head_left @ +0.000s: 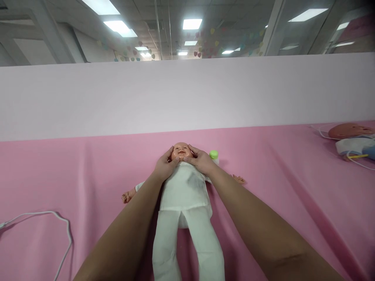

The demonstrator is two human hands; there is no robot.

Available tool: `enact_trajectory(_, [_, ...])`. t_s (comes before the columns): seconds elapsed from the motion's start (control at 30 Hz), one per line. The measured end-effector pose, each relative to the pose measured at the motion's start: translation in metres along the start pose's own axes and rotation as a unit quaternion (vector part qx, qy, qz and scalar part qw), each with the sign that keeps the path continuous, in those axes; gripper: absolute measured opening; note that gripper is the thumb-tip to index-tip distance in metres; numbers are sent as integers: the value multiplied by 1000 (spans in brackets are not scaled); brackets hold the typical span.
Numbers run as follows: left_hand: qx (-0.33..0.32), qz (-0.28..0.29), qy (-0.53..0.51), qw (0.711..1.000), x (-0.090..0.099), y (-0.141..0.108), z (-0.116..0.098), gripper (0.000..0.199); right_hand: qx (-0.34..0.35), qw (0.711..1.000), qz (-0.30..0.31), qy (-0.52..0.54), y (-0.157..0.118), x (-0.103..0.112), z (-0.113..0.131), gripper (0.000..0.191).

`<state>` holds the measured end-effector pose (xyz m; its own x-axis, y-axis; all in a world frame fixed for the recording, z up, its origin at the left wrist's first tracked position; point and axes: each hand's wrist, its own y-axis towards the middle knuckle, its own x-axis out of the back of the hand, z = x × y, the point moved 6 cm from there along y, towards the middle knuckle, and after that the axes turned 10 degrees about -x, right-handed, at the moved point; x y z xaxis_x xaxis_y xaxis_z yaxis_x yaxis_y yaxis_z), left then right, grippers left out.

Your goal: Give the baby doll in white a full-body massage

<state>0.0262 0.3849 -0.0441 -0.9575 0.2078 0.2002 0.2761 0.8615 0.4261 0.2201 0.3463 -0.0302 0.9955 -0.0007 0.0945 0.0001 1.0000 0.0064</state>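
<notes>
A baby doll in a white top and white trousers (185, 191) lies face up on a pink cloth (102, 171), its head toward the wall and its arms spread out. My left hand (166, 164) is curved round the left side of the doll's head, thumb near the chin. On the other side, my right hand (201, 159) cups the head in the same way, thumb at the jaw. The doll's face (181, 150) shows between my hands. Both my forearms pass over the doll's outstretched arms.
Just right of my right hand stands a small container with a green lid (213, 154). A second doll (351, 131) with white and blue cloth and cords lies at the far right. A white cable (68, 230) curves across the lower left. Behind is a low white wall (187, 97).
</notes>
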Motion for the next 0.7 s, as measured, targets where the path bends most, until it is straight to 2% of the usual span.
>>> enact_trajectory(0.13, [8, -27, -43, 999, 2, 1, 8, 76, 9, 999, 21, 37, -6, 1, 5, 79])
enact_trajectory(0.27, [30, -31, -59, 997, 0, 1, 14, 75, 13, 995, 53, 87, -4, -4, 3, 63])
enact_trajectory(0.37, [42, -39, -69, 996, 0, 1, 17, 70, 11, 992, 38, 119, 3, -3, -3, 56])
enact_trajectory(0.5, [28, -45, -73, 996, 1, 2, 17, 65, 23, 991, 33, 128, 9, -2, -10, 56])
enact_trajectory(0.63, [12, -30, -32, 999, 2, 2, 13, 74, 36, 995, 28, 86, 5, -1, -6, 61])
enact_trajectory(0.7, [5, -13, -15, 1000, 0, 2, 9, 82, 35, 998, 16, 43, 2, -2, -3, 71])
